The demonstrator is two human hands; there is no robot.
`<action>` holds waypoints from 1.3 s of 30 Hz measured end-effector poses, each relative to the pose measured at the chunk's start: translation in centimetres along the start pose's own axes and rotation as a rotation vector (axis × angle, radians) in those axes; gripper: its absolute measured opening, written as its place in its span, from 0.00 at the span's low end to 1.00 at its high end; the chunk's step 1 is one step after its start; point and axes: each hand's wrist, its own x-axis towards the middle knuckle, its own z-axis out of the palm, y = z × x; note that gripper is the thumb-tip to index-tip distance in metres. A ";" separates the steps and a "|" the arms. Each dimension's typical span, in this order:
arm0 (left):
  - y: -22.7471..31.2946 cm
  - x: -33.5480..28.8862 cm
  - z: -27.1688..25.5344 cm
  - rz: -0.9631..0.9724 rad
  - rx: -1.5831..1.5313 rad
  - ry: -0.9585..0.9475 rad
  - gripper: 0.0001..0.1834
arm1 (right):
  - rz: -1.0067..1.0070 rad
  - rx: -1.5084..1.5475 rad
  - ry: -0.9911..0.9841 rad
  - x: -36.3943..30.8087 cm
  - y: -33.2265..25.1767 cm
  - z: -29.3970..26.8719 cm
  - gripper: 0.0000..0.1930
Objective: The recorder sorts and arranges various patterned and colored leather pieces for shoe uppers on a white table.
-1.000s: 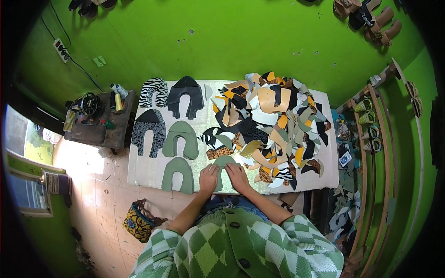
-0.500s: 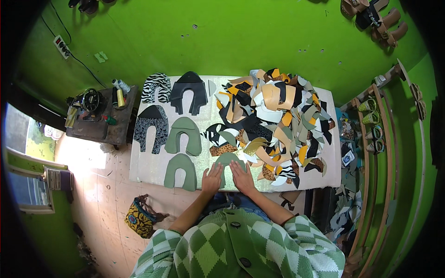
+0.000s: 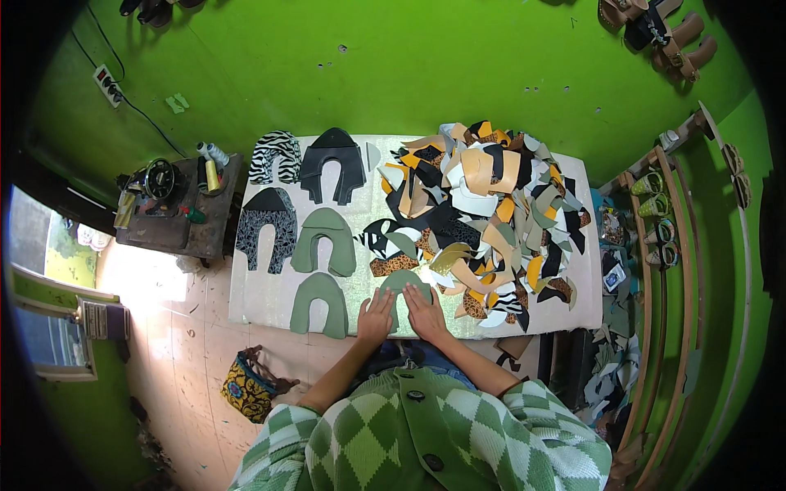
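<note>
The left grip [image 3: 377,317] and the right grip [image 3: 425,315] lie side by side, backs up, both opened out flat with fingers straight; neither is curled around anything; their fingertips rest on the green piece [image 3: 404,279], whose curved top shows just beyond them while its nearer part is partly covered; whether the palms touch it, I cannot tell; the piece lies toward the near edge of the counter [image 3: 260,303]. Left of the left grip, apart from it, is a green arch [image 3: 318,285]; beyond that come a second green arch [image 3: 327,222] and, farther left, a grey-patterned arch [image 3: 266,214]; a black arch [image 3: 332,151] and a zebra arch [image 3: 277,143] are farthest from the left grip; a leopard scrap [image 3: 393,267] lies just beyond the fingertips; the scrap pile [image 3: 487,217] spreads beyond and right of the right grip.
</note>
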 end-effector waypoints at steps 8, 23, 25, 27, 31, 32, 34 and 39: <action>0.0 0.9 -0.8 -0.046 -0.095 0.071 0.24 | -0.027 -0.035 0.043 -0.6 1.7 -1.7 0.25; -0.9 5.6 -0.4 -0.690 -0.431 0.099 0.17 | 0.527 0.356 0.207 2.8 2.9 -2.3 0.15; -1.3 5.7 0.0 -0.726 -0.433 0.076 0.16 | 0.553 0.336 0.193 3.0 2.8 -2.0 0.15; -1.6 5.7 0.3 -0.711 -0.450 0.078 0.14 | 0.583 0.315 0.180 3.1 2.7 -1.9 0.16; -1.9 5.1 0.7 -0.626 -0.568 0.129 0.10 | 0.616 0.306 0.129 3.5 2.8 -1.8 0.19; -1.9 4.9 0.8 -0.625 -0.568 0.129 0.10 | 0.607 0.298 0.117 3.6 2.9 -1.8 0.20; -1.8 4.6 0.8 -0.478 -0.625 0.225 0.09 | 0.582 0.269 0.081 4.2 3.1 -1.6 0.22; -1.4 4.4 -0.3 -0.358 -0.720 0.236 0.07 | 0.430 0.310 0.100 5.1 2.7 -2.0 0.28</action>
